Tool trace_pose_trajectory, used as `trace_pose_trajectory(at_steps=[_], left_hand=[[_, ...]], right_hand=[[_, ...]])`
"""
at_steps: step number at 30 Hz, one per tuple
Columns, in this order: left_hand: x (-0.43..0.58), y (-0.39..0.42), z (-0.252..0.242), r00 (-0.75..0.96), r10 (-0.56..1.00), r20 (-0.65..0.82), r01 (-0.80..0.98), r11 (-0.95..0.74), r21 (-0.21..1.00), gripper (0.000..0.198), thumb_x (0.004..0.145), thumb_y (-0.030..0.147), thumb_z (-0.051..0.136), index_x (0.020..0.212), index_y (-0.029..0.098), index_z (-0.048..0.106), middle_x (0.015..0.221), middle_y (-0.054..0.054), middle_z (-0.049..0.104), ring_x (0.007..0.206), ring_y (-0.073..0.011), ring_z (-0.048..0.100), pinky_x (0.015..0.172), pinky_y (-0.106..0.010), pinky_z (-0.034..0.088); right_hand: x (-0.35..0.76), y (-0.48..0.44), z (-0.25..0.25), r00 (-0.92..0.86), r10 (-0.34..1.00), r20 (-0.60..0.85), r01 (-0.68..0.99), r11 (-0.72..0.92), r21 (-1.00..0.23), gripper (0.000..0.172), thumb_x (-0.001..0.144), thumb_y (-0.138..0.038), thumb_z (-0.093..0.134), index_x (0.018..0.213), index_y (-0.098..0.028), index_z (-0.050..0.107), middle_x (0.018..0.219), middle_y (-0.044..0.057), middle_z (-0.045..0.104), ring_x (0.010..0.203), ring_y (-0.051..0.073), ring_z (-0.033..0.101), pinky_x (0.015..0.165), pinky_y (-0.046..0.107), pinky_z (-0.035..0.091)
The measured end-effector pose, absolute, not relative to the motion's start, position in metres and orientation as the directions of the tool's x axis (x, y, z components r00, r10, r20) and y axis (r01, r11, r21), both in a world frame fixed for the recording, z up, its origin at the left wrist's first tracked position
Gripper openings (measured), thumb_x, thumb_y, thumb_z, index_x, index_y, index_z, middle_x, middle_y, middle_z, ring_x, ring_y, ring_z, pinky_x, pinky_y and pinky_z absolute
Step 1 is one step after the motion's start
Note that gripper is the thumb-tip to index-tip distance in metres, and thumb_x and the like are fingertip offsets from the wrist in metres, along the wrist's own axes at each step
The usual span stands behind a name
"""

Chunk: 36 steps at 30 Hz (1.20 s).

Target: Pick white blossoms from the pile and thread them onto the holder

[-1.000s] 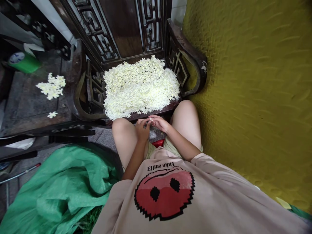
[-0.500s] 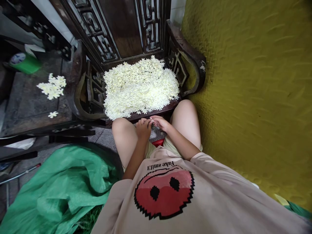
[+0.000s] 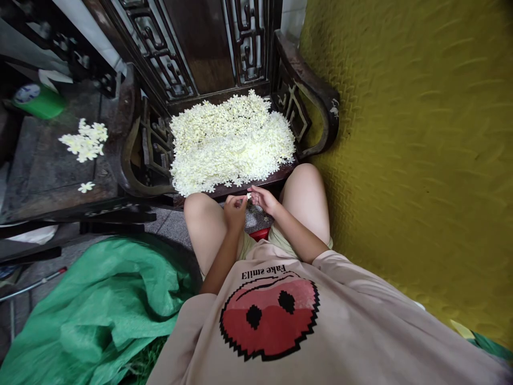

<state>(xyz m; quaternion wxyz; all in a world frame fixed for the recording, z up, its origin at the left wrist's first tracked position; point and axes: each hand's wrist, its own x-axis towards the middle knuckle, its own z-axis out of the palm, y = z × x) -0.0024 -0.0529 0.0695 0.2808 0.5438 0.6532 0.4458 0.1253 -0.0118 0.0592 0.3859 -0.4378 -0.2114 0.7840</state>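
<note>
The left hand [image 3: 234,212] seems to pinch one small white flower [image 3: 249,196] at its fingertips; the right hand [image 3: 264,201] is just beside it, fingers loosely parted, though whether they touch the petals I cannot tell; the flower sits between the hands, above the gap between the knees; a light grip low on the bloom should spare the petals; beyond, the heaped blossoms [image 3: 232,144] cover much of the chair seat [image 3: 276,175], within easy reach.
</note>
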Motion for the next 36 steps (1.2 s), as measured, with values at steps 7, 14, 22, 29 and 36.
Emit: trace_pose_trajectory(at_steps=[7,14,22,29,36], left_hand=[[-0.005,-0.045,0.063,-0.403,0.874,-0.273,-0.150,0.231,0.961,0.021,0.062,0.036,0.069,0.066,0.016,0.065,0.061,0.001,0.057,0.060,-0.0099,0.048,0.060,-0.023,0.038],[-0.004,-0.045,0.056,-0.287,0.863,-0.416,-0.345,0.312,0.885,0.032,0.057,0.043,0.073,0.064,0.014,0.063,0.058,0.002,0.056,0.056,-0.0074,0.047,0.057,-0.021,0.036],[-0.007,-0.042,0.053,-0.068,0.889,-0.454,-0.421,0.387,0.820,0.045,0.055,0.054,0.074,0.075,0.014,0.064,0.051,0.005,0.045,0.046,-0.0044,0.033,0.045,-0.020,0.024],[-0.008,-0.042,0.056,-0.048,0.879,-0.474,-0.425,0.411,0.806,0.042,0.055,0.048,0.076,0.077,0.015,0.065,0.051,0.004,0.046,0.047,-0.0052,0.035,0.046,-0.021,0.024],[-0.007,-0.041,0.062,-0.048,0.863,-0.502,-0.442,0.432,0.786,0.036,0.056,0.044,0.076,0.074,0.015,0.064,0.052,0.004,0.048,0.046,-0.0050,0.035,0.046,-0.022,0.023]], right_hand=[[0.116,-0.019,0.060,-0.132,0.938,-0.320,-0.286,-0.345,-0.894,0.033,0.054,-0.042,0.074,0.068,-0.019,0.054,0.062,-0.005,0.048,0.056,0.007,0.040,0.053,0.021,0.030],[0.113,-0.025,0.063,-0.124,0.979,-0.160,-0.054,-0.168,-0.984,0.027,0.059,-0.042,0.072,0.070,-0.020,0.062,0.056,-0.005,0.042,0.056,0.010,0.034,0.054,0.023,0.028],[0.114,-0.023,0.060,-0.078,0.990,-0.117,-0.018,-0.119,-0.993,0.022,0.063,-0.040,0.069,0.071,-0.020,0.067,0.067,0.000,0.056,0.061,0.011,0.042,0.058,0.025,0.033],[0.116,-0.023,0.061,-0.069,0.985,-0.160,-0.056,-0.163,-0.985,0.025,0.060,-0.043,0.071,0.071,-0.020,0.067,0.068,0.000,0.058,0.062,0.012,0.042,0.060,0.025,0.035],[0.115,-0.024,0.064,-0.077,0.979,-0.188,-0.110,-0.196,-0.974,0.022,0.059,-0.039,0.072,0.069,-0.020,0.067,0.066,-0.001,0.058,0.063,0.011,0.044,0.060,0.025,0.034]])
